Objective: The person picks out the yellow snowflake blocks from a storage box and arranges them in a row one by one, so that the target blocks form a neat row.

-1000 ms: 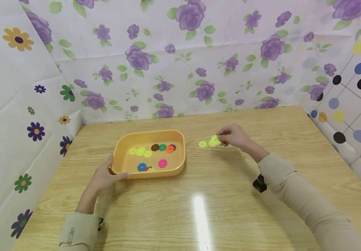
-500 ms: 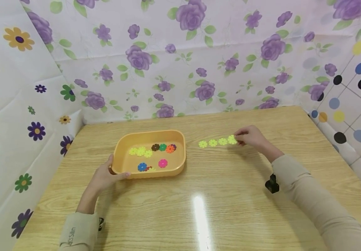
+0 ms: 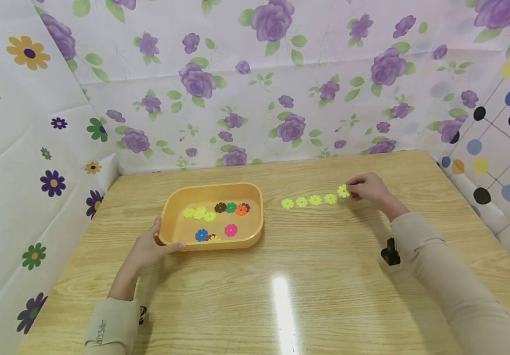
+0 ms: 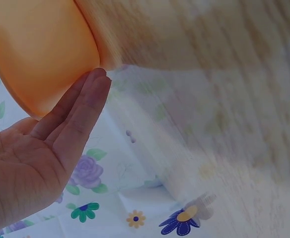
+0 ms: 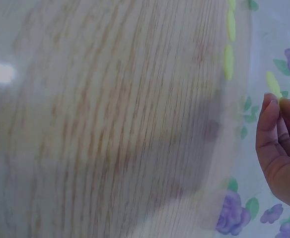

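Observation:
My left hand (image 3: 146,249) grips the left end of an orange-yellow plastic basin (image 3: 258,231), thumb over the front rim. In the left wrist view, its fingers (image 4: 80,116) lie along the basin's outer wall (image 4: 50,54). Between thumb and fingertips, my right hand (image 3: 372,191) pinches a yellow flower-shaped disc (image 3: 343,191), seen edge-on in the right wrist view as a thin yellow piece (image 5: 272,82) raised off the tabletop. Left of that hand, several matching yellow discs (image 3: 316,199) lie in a spaced row on the table.
Inside the basin are more yellow discs (image 3: 199,213), a brown disc (image 3: 221,207), a green disc (image 3: 230,207), an orange disc (image 3: 241,210), a blue disc (image 3: 201,234) and a pink disc (image 3: 230,230). Floral sheets (image 3: 219,98) stand behind and beside the wooden table (image 3: 219,305).
My right hand has moved rightward, and the yellow discs bunched under it now lie spread in a row. It has risen slightly with one disc. My left hand stays on the basin.

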`<state>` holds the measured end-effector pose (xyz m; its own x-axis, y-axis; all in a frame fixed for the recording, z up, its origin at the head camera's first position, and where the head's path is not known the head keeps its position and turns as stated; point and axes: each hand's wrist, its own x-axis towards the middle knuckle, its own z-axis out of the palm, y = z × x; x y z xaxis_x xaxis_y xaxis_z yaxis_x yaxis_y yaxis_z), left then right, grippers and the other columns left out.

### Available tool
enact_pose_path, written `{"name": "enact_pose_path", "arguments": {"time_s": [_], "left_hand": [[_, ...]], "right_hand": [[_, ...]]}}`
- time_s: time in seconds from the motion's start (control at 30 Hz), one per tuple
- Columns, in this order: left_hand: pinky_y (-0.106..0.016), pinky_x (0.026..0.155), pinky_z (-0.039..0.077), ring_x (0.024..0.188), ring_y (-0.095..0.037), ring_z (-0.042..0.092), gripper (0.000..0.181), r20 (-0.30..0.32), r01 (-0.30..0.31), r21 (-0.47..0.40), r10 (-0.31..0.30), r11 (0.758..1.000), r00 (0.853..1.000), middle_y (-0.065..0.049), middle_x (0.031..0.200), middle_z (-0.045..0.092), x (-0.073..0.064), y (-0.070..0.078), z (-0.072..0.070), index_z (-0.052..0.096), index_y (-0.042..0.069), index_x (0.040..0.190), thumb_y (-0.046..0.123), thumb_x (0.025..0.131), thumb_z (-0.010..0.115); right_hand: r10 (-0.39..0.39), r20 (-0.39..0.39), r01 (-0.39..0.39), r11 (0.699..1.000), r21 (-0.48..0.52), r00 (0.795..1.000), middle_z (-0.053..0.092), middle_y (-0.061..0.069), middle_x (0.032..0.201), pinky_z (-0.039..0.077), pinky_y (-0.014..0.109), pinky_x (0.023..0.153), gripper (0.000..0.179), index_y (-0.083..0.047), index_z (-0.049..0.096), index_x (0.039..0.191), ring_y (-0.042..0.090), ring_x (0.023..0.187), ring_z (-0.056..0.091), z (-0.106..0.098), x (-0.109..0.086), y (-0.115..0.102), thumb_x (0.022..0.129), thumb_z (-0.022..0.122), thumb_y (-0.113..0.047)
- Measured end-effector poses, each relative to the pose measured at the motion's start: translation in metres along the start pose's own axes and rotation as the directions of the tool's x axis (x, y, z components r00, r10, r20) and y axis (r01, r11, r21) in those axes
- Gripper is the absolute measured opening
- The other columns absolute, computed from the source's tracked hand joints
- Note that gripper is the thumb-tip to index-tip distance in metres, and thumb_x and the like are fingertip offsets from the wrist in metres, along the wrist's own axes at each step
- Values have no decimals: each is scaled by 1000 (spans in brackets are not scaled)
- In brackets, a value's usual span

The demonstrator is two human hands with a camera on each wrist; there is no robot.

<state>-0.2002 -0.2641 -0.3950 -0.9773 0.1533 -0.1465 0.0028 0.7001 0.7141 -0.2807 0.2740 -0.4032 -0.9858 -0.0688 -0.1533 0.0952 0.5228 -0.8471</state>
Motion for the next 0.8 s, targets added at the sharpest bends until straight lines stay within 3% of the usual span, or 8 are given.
{"name": "enact_pose_path", "arguments": {"time_s": [0.2, 0.53, 0.8], "left_hand": [[-49, 97, 31, 120, -39, 39, 111, 3, 11, -13, -11, 1000, 1000, -31, 144, 15, 0, 2, -1, -3, -5, 142, 41, 75, 73], [-49, 97, 32, 121, -40, 39, 110, 1, -1, -6, 1, 1000, 1000, -31, 143, 15, -2, 4, -1, -2, -6, 142, 40, 76, 72], [-48, 98, 31, 122, -40, 36, 110, 1, 10, -7, -10, 1000, 1000, -30, 145, 12, -2, 5, -2, -2, -7, 142, 41, 76, 72]], "right_hand": [[29, -5, -29, 999, -35, 1000, 57, 26, 104, 50, 38, 74, 30, 14, 54, 115, 29, 83, 60, -3, 4, 4, 92, 49, -5], [78, 1, -78, 994, -73, 997, 63, 19, 92, 51, 29, 65, 30, 15, 55, 112, 13, 66, 61, 2, 14, 18, 90, 52, -5], [95, -13, -96, 994, -60, 995, 63, 20, 87, 52, 29, 61, 29, 16, 56, 109, 13, 61, 61, 6, 13, 17, 88, 52, -3]]}}
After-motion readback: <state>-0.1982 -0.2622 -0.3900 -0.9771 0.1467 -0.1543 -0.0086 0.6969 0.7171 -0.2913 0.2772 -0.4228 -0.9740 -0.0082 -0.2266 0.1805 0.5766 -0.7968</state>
